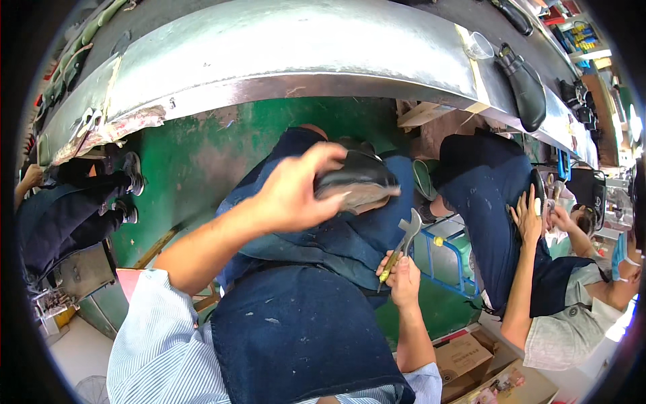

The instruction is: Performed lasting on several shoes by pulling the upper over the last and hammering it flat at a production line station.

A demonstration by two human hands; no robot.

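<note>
left hand (293, 192) grips shoe (356, 182) — right hand (404, 279) holds tool (402, 244) (upright).

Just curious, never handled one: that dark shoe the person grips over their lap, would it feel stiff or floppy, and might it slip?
The dark shoe probably holds its shape: it keeps a rounded form in the left hand. It looks shiny, so perhaps a little slippery. Likely light, since one hand lifts it.
</note>
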